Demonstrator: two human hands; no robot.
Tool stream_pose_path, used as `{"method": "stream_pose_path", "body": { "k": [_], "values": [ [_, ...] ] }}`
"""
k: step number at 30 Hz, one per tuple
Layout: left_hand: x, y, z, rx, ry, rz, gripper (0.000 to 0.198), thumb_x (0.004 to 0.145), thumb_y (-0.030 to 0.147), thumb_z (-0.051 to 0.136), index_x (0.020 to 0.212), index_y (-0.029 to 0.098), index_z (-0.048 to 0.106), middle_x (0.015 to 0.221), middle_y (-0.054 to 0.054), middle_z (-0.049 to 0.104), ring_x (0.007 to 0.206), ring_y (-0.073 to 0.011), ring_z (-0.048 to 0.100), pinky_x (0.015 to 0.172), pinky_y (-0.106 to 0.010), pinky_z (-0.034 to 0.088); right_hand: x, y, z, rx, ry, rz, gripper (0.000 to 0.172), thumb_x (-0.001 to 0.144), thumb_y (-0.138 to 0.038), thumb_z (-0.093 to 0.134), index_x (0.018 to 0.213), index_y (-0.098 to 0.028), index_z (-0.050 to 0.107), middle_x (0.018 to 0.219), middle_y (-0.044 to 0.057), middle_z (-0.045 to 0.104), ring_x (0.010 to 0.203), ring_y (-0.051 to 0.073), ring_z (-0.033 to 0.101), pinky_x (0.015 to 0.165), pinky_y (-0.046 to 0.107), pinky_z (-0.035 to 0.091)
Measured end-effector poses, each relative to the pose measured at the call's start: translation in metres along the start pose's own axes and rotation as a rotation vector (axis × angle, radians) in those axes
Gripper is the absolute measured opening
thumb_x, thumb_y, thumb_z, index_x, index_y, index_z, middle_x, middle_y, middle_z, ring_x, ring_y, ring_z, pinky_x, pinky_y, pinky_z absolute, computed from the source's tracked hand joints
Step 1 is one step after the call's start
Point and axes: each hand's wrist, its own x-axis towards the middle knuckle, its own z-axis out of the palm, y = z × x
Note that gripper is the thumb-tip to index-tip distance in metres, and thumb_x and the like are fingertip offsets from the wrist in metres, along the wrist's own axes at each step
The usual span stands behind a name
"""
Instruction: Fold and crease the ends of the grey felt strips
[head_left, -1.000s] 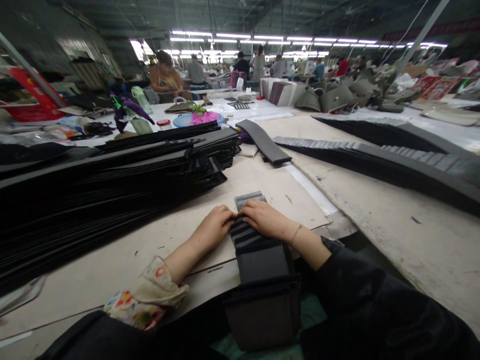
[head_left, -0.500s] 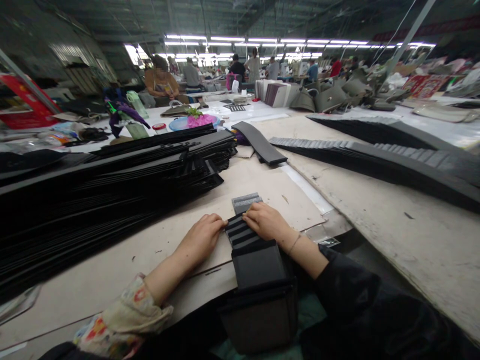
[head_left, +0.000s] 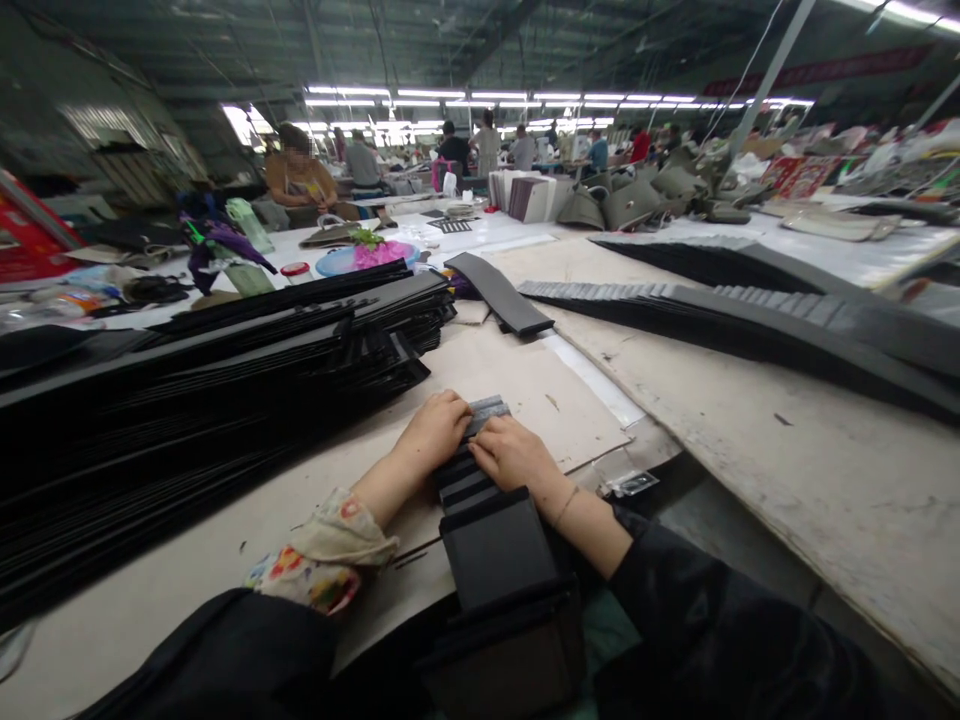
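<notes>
A fanned row of dark grey card strips (head_left: 480,480) lies on the worktable (head_left: 540,385) in front of me, running from my lap toward the far side. My left hand (head_left: 435,432) presses on the row's far end from the left. My right hand (head_left: 511,455) lies on the strips beside it, fingers curled over the top pieces. The two hands touch over the stack. The far tip of the row (head_left: 489,408) shows lighter grey between my fingers.
A long pile of black flat sheets (head_left: 210,360) fills the table's left. More fanned dark strips (head_left: 750,315) lie to the right, and one bundle (head_left: 499,292) ahead. A small clear packet (head_left: 630,484) sits by the table edge. Several people work at far tables.
My left hand has moved in from the left side of the strips onto their far end, meeting my right hand. The view has shifted slightly right and down.
</notes>
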Motion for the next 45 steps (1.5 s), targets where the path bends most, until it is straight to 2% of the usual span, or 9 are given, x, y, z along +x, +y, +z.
{"method": "stream_pose_path", "body": {
  "k": [7,12,18,23,28,32,37,41,45],
  "values": [
    [0.030,-0.007,-0.006,-0.118,-0.220,-0.086,0.028,0.069,0.032,0.053,0.087,0.013,0.062,0.072,-0.003,0.064,0.064,-0.0163,0.058,0.057,-0.024,0.044,0.000,-0.001,-0.002,0.017,-0.042,0.003,0.028,0.088,-0.027,0.039,0.085,-0.016,0.064,0.086,0.007,0.060,0.085,0.017,0.051,0.078,0.028,0.040],
    [0.049,0.000,0.003,-0.196,-0.294,-0.020,0.032,0.063,0.024,0.057,0.092,0.013,0.062,0.084,-0.001,0.067,0.075,-0.0148,0.059,0.065,-0.021,0.045,0.001,0.004,-0.004,0.064,-0.068,0.016,0.023,0.086,-0.024,0.043,0.086,-0.015,0.064,0.090,0.007,0.061,0.085,0.016,0.053,0.079,0.026,0.040],
    [0.048,0.009,0.009,-0.182,-0.237,0.062,0.036,0.062,0.021,0.058,0.098,0.014,0.061,0.096,-0.004,0.064,0.088,-0.0190,0.057,0.079,-0.026,0.044,-0.001,0.017,-0.011,0.164,-0.088,-0.015,0.014,0.082,-0.016,0.048,0.088,-0.015,0.061,0.090,0.005,0.061,0.086,0.014,0.053,0.078,0.024,0.040],
    [0.038,0.014,0.008,-0.149,-0.176,0.134,0.033,0.067,0.010,0.050,0.097,0.014,0.062,0.095,-0.006,0.060,0.090,-0.0176,0.055,0.083,-0.026,0.041,-0.014,0.023,-0.014,0.096,0.043,0.220,0.016,0.077,-0.028,0.058,0.083,-0.014,0.054,0.083,0.005,0.056,0.082,0.018,0.050,0.073,0.029,0.040],
    [0.031,0.015,0.013,-0.061,-0.109,0.223,0.030,0.073,0.009,0.047,0.097,0.017,0.062,0.092,-0.006,0.058,0.088,-0.0171,0.054,0.083,-0.027,0.042,-0.019,0.030,-0.013,0.187,0.023,0.286,0.018,0.074,-0.028,0.061,0.083,-0.016,0.051,0.081,0.003,0.054,0.078,0.016,0.050,0.071,0.027,0.040],
    [0.027,0.017,0.016,0.067,-0.107,0.253,0.029,0.077,0.011,0.043,0.098,0.018,0.062,0.088,-0.006,0.057,0.086,-0.0183,0.052,0.080,-0.029,0.042,-0.016,0.038,-0.014,0.262,0.023,0.325,0.022,0.074,-0.024,0.059,0.092,-0.015,0.050,0.087,0.004,0.055,0.081,0.015,0.052,0.073,0.028,0.041],
    [0.024,0.018,0.017,0.143,-0.123,0.263,0.033,0.077,0.008,0.040,0.102,0.018,0.059,0.091,-0.007,0.054,0.086,-0.0185,0.050,0.079,-0.030,0.041,-0.009,0.045,-0.018,0.300,0.034,0.295,0.038,0.075,-0.014,0.053,0.111,-0.014,0.044,0.102,0.008,0.057,0.095,0.016,0.051,0.085,0.031,0.039],
    [0.024,0.016,0.019,0.103,-0.102,0.255,0.028,0.076,0.009,0.041,0.094,0.018,0.061,0.087,-0.006,0.054,0.084,-0.0184,0.051,0.078,-0.030,0.042,-0.003,0.044,-0.015,0.282,0.019,0.252,0.046,0.075,-0.013,0.053,0.119,-0.013,0.039,0.107,0.008,0.056,0.099,0.016,0.049,0.088,0.030,0.037],
    [0.025,0.014,0.021,0.053,-0.067,0.252,0.023,0.079,0.013,0.040,0.087,0.016,0.061,0.083,-0.007,0.055,0.083,-0.0185,0.052,0.077,-0.031,0.042,0.000,0.037,-0.011,0.085,-0.037,0.226,0.037,0.080,-0.018,0.051,0.115,-0.010,0.042,0.103,0.010,0.057,0.096,0.019,0.050,0.084,0.031,0.039]
  ]
}}
